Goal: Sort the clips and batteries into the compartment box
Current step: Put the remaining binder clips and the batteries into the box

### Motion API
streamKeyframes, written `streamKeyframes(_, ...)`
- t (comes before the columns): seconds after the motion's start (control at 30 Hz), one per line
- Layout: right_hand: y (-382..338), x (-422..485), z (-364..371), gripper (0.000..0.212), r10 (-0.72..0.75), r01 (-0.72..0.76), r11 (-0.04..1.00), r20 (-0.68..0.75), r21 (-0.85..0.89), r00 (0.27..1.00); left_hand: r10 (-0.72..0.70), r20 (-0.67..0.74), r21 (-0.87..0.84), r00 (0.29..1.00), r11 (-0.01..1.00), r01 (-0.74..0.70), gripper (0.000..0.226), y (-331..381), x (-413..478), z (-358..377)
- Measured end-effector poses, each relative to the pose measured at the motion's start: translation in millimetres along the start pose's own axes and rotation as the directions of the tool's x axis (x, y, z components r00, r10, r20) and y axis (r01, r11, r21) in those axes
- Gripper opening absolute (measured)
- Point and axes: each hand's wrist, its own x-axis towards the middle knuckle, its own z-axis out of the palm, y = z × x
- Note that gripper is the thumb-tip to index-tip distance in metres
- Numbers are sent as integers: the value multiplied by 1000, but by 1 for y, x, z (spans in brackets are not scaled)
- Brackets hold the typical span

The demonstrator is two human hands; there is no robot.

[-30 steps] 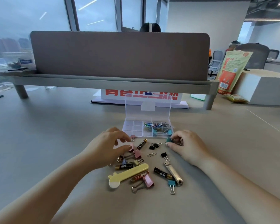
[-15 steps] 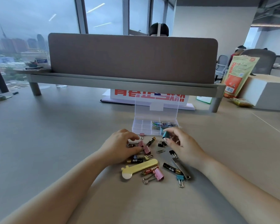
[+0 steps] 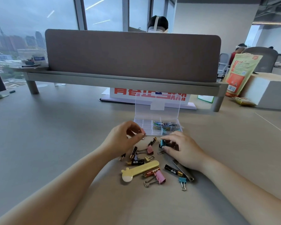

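Note:
The clear compartment box [image 3: 146, 127] stands open with its lid [image 3: 157, 108] upright, and coloured paper clips [image 3: 165, 124] fill its right side. My left hand [image 3: 122, 142] pinches a pink binder clip [image 3: 143, 132] just in front of the box's left compartments. My right hand [image 3: 183, 150] grips a blue binder clip [image 3: 162, 142] low over the table, before the box's right side. Loose on the table lie several batteries [image 3: 135, 162], among them a red one [image 3: 151, 172] and a black one [image 3: 173, 170]. With them are pink clips [image 3: 160, 177], a gold clip [image 3: 148, 159] and a blue clip [image 3: 182, 180].
A yellow giraffe-shaped case [image 3: 139, 170] and a metal nail clipper [image 3: 185, 173] lie among the pile. Behind the box are a red-lettered sign [image 3: 149, 94] and a desk divider on a raised shelf [image 3: 131, 56]. A snack bag [image 3: 240, 73] and a white box [image 3: 269, 93] stand at the right.
My right hand picked the blue clip off the table and now holds it a little nearer to me. My left hand lifted a pink clip up toward the box's front edge.

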Motion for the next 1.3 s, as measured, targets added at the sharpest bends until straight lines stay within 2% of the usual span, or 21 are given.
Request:
streamKeyframes(0.1, -2, 1, 0, 37, -11, 11, 1000, -1, -11, 1000, -47, -92, -147, 995, 989, 33, 17, 1, 7, -6)
streamKeyframes(0.23, -7, 4, -2, 42, -79, 79, 996, -6, 41, 997, -40, -144, -235, 989, 972, 5, 26, -3, 21, -7)
streamKeyframes(0.33, -13, 9, -2, 40, -190, 189, 981, 16, 44, 982, 95, -111, -69, 989, 992, -104, 25, -16, 27, -1)
streamKeyframes(0.43, -17, 13, 1, 34, -247, 246, 969, 44, 7, 968, 190, -136, 111, 972, 978, -175, 23, -30, 30, 3)
streamKeyframes(0.53, -18, 15, 4, 25, -280, 281, 960, 54, 3, 958, 170, -169, 192, 971, 972, -136, 21, -35, 32, 4)
streamKeyframes(0.67, -19, 15, 2, 19, -287, 287, 958, 66, 6, 956, 123, -135, 271, 983, 959, -83, 21, -37, 34, 5)
streamKeyframes(0.83, -21, 13, 1, 17, -228, 222, 973, 104, 66, 968, 116, -90, 344, 989, 936, -78, 27, -39, 34, 5)
streamKeyframes(0.93, -20, 13, -3, 13, -167, 141, 971, 125, 192, 978, 101, -86, 342, 991, 937, -66, 25, -41, 36, 6)
streamKeyframes(1.07, -22, 29, -12, 12, -4, 16, 909, -30, 416, 1000, 71, -92, 302, 993, 952, -40, 25, -44, 36, 6)
streamKeyframes(1.17, -23, 53, -9, 8, 56, -13, 946, -124, 325, 991, 61, -85, 291, 995, 956, -34, 23, -41, 35, 6)
streamKeyframes(1.3, -24, 75, 6, 5, 53, -34, 988, -122, 151, 991, 70, -81, 282, 994, 958, -45, 21, -39, 32, 5)
